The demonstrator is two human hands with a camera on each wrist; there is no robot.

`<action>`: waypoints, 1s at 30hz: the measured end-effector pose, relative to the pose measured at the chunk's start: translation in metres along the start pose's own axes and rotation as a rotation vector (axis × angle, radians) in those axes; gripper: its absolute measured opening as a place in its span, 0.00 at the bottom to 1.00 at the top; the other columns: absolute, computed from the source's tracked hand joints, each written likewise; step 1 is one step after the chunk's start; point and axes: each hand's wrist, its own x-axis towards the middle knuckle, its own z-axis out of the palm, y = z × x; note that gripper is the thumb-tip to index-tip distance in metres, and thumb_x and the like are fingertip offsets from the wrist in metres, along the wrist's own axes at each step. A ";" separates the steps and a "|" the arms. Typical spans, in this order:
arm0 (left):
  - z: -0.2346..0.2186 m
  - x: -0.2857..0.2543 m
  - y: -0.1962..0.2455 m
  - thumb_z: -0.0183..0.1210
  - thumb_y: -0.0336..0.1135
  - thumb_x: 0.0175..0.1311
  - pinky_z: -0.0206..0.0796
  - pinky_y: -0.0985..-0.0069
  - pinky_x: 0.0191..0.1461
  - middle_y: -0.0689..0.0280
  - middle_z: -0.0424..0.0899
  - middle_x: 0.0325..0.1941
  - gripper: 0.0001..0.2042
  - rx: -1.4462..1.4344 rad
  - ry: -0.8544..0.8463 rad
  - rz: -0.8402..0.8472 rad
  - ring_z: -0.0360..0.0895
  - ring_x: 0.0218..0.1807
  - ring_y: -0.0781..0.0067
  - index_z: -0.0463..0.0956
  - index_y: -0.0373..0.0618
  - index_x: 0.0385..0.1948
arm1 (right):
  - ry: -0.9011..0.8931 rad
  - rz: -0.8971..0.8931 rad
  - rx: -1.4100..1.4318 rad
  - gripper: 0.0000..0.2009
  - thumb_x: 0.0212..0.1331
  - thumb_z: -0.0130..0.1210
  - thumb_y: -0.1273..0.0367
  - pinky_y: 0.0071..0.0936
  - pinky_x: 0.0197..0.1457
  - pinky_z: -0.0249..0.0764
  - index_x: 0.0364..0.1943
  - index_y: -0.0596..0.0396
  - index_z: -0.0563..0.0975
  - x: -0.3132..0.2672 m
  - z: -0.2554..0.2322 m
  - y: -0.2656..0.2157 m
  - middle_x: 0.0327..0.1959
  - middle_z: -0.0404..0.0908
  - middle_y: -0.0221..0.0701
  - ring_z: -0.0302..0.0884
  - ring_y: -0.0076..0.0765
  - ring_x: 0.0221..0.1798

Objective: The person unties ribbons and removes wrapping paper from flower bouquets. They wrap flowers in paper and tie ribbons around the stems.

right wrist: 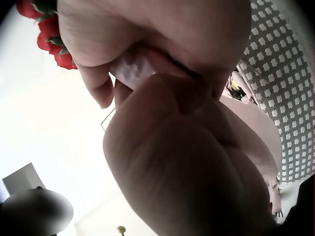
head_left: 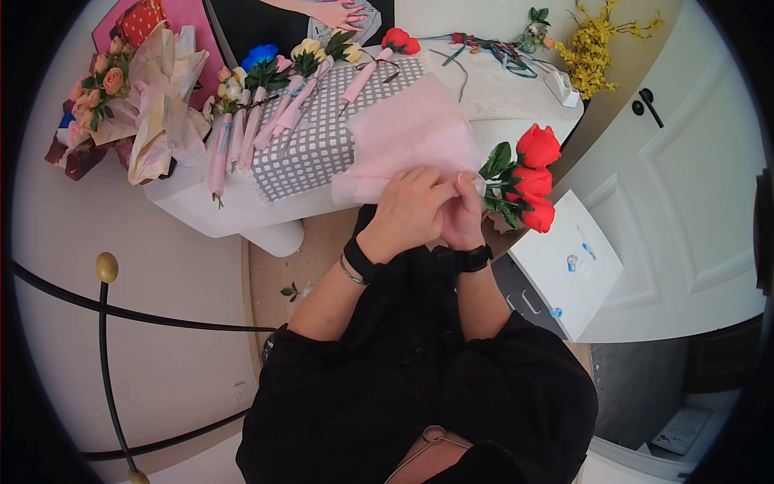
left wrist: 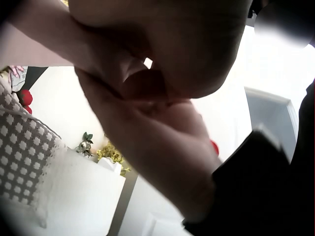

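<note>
Three red artificial roses (head_left: 534,181) with green leaves point to the right in the head view. Their stems run into pale pink wrapping paper (head_left: 415,125), which spreads over the table side. My right hand (head_left: 463,216) grips the gathered paper just below the leaves, thumb on top. Close against it, my left hand (head_left: 409,203) pinches the paper, its fingers laid over the fold. In the right wrist view a crumpled whitish piece of the wrap (right wrist: 132,71) shows between the fingers. The stems inside are hidden by paper and hands.
A white table (head_left: 189,194) with a grey-and-white patterned cloth (head_left: 310,153) bears several pink-wrapped single flowers (head_left: 282,113). A larger bouquet (head_left: 165,105) stands at the left, yellow flowers (head_left: 592,52) at the back right. A white-topped drawer cabinet (head_left: 556,278) stands by the door.
</note>
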 end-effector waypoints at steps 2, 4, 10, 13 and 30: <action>-0.004 -0.001 0.003 0.54 0.23 0.42 0.62 0.65 0.41 0.62 0.71 0.32 0.18 0.009 -0.062 -0.040 0.72 0.37 0.59 0.77 0.48 0.40 | 0.056 0.110 -0.126 0.12 0.66 0.48 0.60 0.30 0.54 0.69 0.42 0.54 0.73 0.000 0.007 -0.004 0.43 0.76 0.31 0.73 0.28 0.49; -0.005 -0.001 0.007 0.54 0.23 0.44 0.59 0.66 0.44 0.63 0.71 0.33 0.18 0.008 -0.080 -0.071 0.71 0.41 0.61 0.77 0.48 0.41 | 0.081 0.190 -0.143 0.14 0.67 0.48 0.59 0.30 0.54 0.69 0.43 0.55 0.73 0.001 0.022 -0.006 0.44 0.75 0.32 0.73 0.28 0.50; 0.003 -0.001 0.009 0.53 0.23 0.45 0.60 0.64 0.44 0.64 0.73 0.35 0.18 -0.074 -0.009 -0.093 0.71 0.41 0.60 0.77 0.47 0.42 | 0.062 0.250 -0.227 0.22 0.69 0.41 0.51 0.29 0.56 0.69 0.47 0.57 0.72 -0.004 0.009 -0.008 0.46 0.74 0.33 0.72 0.29 0.52; 0.010 -0.001 0.007 0.52 0.22 0.46 0.65 0.63 0.42 0.62 0.74 0.37 0.19 -0.167 0.050 -0.085 0.73 0.39 0.57 0.75 0.43 0.44 | 0.085 0.261 -0.264 0.26 0.69 0.36 0.47 0.29 0.57 0.69 0.48 0.56 0.72 -0.002 0.014 -0.007 0.46 0.74 0.32 0.72 0.28 0.52; 0.020 -0.054 -0.028 0.62 0.32 0.46 0.70 0.70 0.35 0.64 0.74 0.32 0.12 0.353 -0.142 -0.192 0.76 0.35 0.67 0.70 0.46 0.32 | 0.518 -0.203 -0.313 0.25 0.71 0.38 0.53 0.38 0.66 0.63 0.61 0.57 0.63 0.016 0.044 -0.015 0.61 0.68 0.36 0.65 0.36 0.63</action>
